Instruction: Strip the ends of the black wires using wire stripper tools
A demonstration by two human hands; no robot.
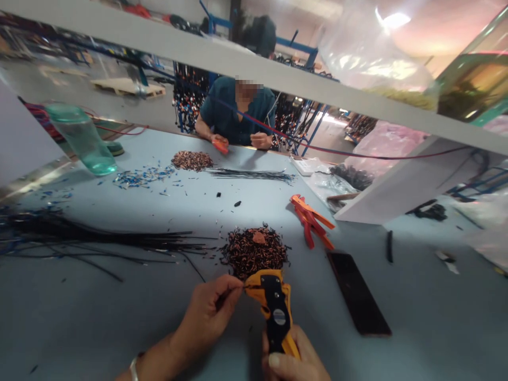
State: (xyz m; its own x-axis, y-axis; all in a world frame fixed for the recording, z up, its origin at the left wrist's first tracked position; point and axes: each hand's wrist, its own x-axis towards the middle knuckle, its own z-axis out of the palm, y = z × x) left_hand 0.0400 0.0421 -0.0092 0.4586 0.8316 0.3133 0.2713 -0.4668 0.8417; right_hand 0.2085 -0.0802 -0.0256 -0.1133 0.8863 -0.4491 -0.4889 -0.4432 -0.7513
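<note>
My right hand (293,360) grips the handles of a yellow and black wire stripper (274,307), its jaws pointing away from me. My left hand (210,312) pinches a thin black wire (228,293) and holds its end at the stripper's jaws. Just beyond the tool lies a heap of stripped copper and black wire bits (256,251). A long bundle of black wires (99,241) stretches across the table to the left of the heap.
Orange pliers (311,219) and a dark phone (357,293) lie to the right. Across the table (119,317) sits a person in a teal shirt (234,114), with a second copper heap (192,160) and wire bundle (254,174). A green bottle (85,137) stands far left.
</note>
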